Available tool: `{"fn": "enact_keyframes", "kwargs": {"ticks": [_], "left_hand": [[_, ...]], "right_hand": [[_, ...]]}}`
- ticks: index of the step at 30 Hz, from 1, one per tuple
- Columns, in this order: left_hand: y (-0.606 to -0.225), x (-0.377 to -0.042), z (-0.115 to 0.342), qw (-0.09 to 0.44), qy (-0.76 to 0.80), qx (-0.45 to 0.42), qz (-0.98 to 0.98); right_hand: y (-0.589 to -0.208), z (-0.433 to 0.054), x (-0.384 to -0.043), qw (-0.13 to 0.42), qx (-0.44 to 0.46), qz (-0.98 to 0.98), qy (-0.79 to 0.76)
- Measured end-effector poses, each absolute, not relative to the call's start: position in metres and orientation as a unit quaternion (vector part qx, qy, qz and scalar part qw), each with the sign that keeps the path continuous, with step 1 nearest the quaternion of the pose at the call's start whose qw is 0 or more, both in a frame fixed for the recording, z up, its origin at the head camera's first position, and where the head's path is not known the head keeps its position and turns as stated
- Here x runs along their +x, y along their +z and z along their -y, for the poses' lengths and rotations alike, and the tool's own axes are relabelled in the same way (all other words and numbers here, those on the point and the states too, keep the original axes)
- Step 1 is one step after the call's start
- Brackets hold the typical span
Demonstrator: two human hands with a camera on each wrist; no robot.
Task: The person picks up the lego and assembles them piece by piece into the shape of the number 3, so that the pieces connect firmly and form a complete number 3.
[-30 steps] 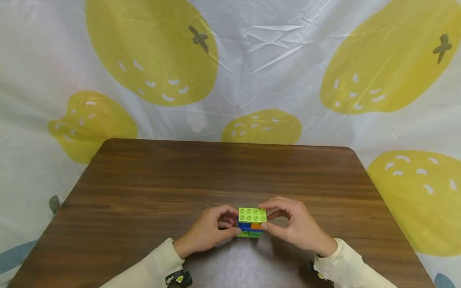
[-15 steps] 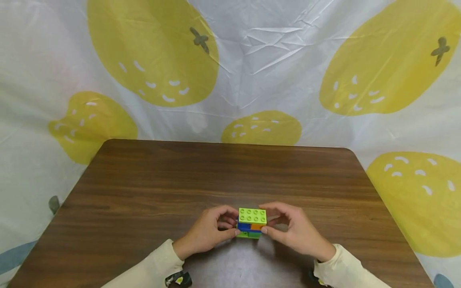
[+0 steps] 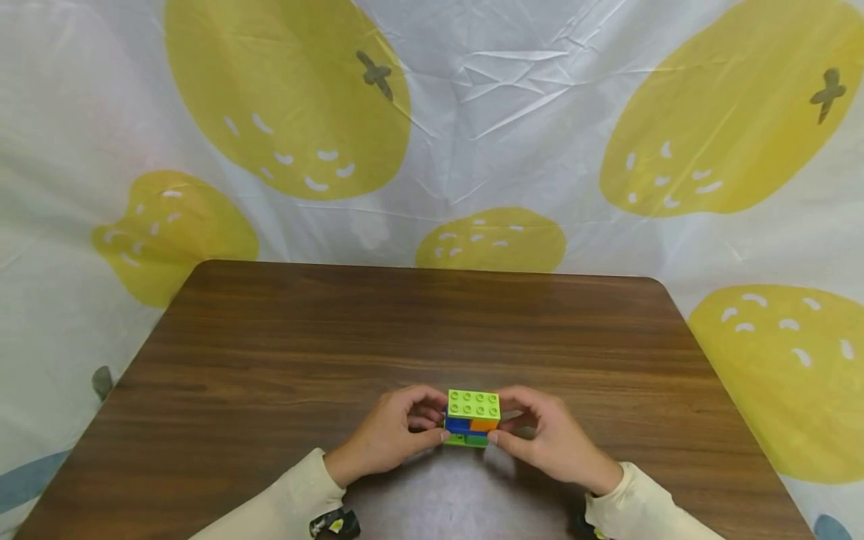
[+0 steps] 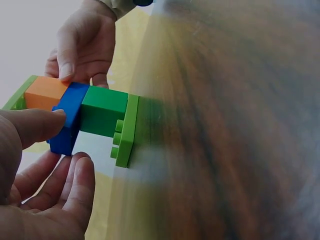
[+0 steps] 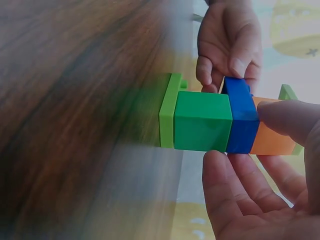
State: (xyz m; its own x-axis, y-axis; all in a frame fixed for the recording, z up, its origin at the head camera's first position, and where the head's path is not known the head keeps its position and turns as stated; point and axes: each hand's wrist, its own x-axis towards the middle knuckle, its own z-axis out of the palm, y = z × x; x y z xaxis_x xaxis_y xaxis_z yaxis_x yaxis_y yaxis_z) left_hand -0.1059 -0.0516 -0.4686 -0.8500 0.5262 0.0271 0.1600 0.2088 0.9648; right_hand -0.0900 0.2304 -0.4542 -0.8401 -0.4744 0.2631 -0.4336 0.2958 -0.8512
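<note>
A stack of toy building bricks stands on the wooden table, between both hands. On top lies a lime-green studded plate (image 3: 474, 403). Below it come an orange brick (image 5: 272, 132), a blue brick (image 5: 241, 117), a green brick (image 5: 202, 121) and another lime plate (image 4: 128, 131) at the bottom. My left hand (image 3: 388, 429) pinches the blue brick from the left, thumb on the near side and fingers on the far side. From the right, my right hand (image 3: 559, 439) grips the stack around the blue and orange bricks, its thumb at their seam in the right wrist view.
The brown wooden table (image 3: 324, 322) has rounded far corners. Behind and beside it hangs a pale cloth (image 3: 445, 150) printed with large yellow fruits. A black strap (image 3: 335, 523) shows at the left sleeve's cuff.
My right hand has shifted down along the stack, its forefinger leaving the top plate's far corner for lower on the side. Left hand and stack stay almost still.
</note>
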Motion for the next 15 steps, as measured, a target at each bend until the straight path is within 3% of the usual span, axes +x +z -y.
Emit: {"fn": "enact_keyframes", "kwargs": {"ticks": [15], "left_hand": [[-0.4664,-0.1046,0.0514,0.157,0.585,0.22,-0.765]], "right_hand": [[-0.4527,-0.2294,-0.0893,0.017,-0.269,-0.804,-0.53]]}}
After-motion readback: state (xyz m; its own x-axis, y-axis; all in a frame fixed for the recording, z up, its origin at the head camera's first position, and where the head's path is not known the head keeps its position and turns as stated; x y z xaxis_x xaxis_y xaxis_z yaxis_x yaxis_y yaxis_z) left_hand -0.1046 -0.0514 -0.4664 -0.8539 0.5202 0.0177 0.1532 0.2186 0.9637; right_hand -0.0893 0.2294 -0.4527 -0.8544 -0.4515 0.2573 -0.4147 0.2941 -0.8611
